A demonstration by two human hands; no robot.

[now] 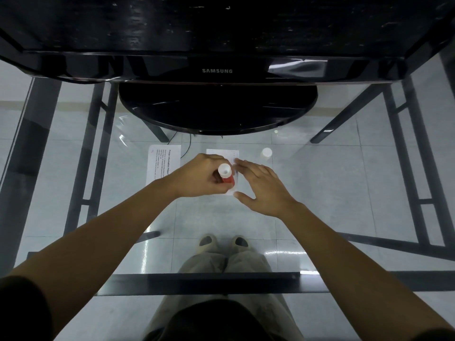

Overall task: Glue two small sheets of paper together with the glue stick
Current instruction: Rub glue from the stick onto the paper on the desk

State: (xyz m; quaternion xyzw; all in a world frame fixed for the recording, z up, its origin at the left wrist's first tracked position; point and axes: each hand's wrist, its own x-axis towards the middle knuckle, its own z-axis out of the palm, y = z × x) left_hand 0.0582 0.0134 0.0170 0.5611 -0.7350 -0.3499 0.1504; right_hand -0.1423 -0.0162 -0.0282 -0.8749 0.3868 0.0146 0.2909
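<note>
samsung monitor (216, 45) at back, on glass desk (320, 193) | black cable (188, 146) under stand

You're at a desk in what looks like an office or home work spot. A big black Samsung monitor (216, 45) stands on a glass table (332, 183) w/ dark metal legs, a printed info sheet (162, 163) lies on it, and pale floor tiles (320, 242) show thru the glass.

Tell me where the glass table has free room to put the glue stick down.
Bare glass lies right of the right hand, and near the front edge. It is crowded under the monitor stand: two sheets, the cap, both hands.
</note>
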